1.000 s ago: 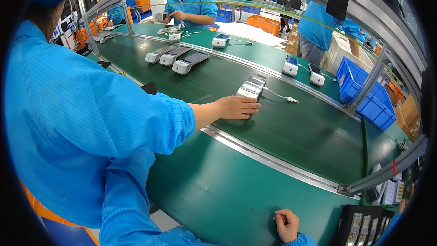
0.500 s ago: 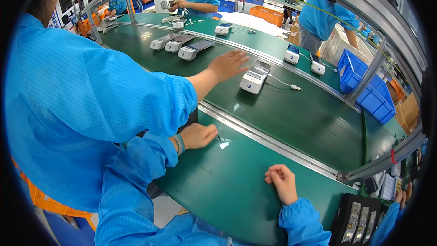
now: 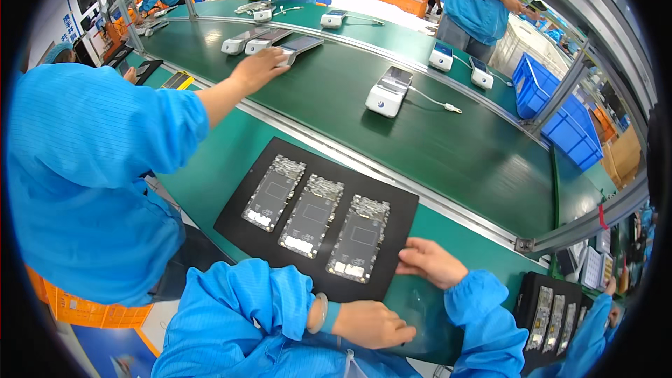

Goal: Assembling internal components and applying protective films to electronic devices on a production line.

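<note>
A black foam tray (image 3: 318,161) with three dark circuit boards, the left one (image 3: 273,193), the middle one (image 3: 312,215) and the right one (image 3: 359,240), lies on the green worktop in front of me. My right hand (image 3: 432,263) is at the tray's right edge, thumb and fingers closed on it. My left hand (image 3: 373,325), with a bracelet and a blue band at the wrist, is crossed over to the tray's near right corner. Its fingers are curled; what they hold, if anything, is hidden.
A co-worker's hand (image 3: 260,70) touches a white payment terminal (image 3: 301,47) on the dark green belt (image 3: 315,87). Another terminal (image 3: 389,92) with a cable stands farther right. A second black tray (image 3: 549,322) with boards is at the lower right; a metal rail (image 3: 448,220) borders the worktop.
The tray with three boards has come onto the worktop. My left hand has moved right and nearer; my right hand has reached the tray's edge. The co-worker's hand has moved left to the terminals.
</note>
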Available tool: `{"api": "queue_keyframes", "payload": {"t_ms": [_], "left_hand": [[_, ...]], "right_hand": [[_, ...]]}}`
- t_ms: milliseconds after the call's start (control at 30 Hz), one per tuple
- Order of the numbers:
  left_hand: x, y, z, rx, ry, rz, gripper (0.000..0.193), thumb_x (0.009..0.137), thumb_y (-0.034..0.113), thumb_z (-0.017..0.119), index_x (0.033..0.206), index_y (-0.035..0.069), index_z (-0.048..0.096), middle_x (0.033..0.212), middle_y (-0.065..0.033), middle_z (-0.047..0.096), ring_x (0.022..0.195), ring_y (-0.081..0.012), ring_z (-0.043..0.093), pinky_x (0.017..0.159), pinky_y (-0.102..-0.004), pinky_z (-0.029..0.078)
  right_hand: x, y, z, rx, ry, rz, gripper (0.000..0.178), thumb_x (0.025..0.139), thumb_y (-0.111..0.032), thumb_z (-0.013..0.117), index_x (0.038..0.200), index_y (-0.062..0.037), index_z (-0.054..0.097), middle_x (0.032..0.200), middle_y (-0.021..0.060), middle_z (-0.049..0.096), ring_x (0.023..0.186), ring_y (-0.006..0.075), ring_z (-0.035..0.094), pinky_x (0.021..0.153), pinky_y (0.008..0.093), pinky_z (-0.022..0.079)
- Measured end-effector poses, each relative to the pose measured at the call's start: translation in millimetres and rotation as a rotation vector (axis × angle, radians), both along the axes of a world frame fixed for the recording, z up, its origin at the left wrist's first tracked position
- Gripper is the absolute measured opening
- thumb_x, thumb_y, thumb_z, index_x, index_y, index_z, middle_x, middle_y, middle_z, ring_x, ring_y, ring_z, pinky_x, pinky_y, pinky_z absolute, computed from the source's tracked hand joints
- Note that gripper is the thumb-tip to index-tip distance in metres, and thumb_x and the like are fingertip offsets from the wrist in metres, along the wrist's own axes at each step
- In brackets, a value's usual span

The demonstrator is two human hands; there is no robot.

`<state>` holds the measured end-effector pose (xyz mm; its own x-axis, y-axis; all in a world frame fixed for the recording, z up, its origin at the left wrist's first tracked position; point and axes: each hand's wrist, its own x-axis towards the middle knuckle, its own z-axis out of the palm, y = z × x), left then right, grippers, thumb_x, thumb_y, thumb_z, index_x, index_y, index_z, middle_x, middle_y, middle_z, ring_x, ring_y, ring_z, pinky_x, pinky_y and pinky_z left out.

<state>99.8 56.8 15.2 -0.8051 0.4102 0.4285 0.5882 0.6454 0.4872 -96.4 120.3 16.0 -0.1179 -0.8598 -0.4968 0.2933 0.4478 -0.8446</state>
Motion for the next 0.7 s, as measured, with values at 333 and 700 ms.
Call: {"api": "queue_keyframes", "payload": {"t_ms": [333,700], "left_hand": [[73,-48,48,0.36,0.019,0.247,0.011,0.085,0.01,0.067,0.089,0.002,0.061,0.087,-0.0117,0.062,0.077,-0.0281,0.062,0.065,-0.0354,0.051],[142,-143,20,1.017,-0.124,0.762,0.027,0.101,0.023,0.044,0.088,0.001,0.054,0.113,-0.0186,0.06,0.108,-0.0248,0.057,0.09,-0.0356,0.045]], "right_hand": [[45,30,1,-0.026,-0.17,-0.364,0.049,0.094,-0.007,0.054,0.139,-0.0084,0.034,0.11,0.0096,0.062,0.101,0.0192,0.06,0.082,0.0349,0.051],[-136,58,5,0.253,0.906,-0.185,0.058,0.082,0.008,0.048,0.136,-0.0122,0.051,0.093,0.0097,0.064,0.08,0.0169,0.054,0.076,0.0301,0.046]]}}
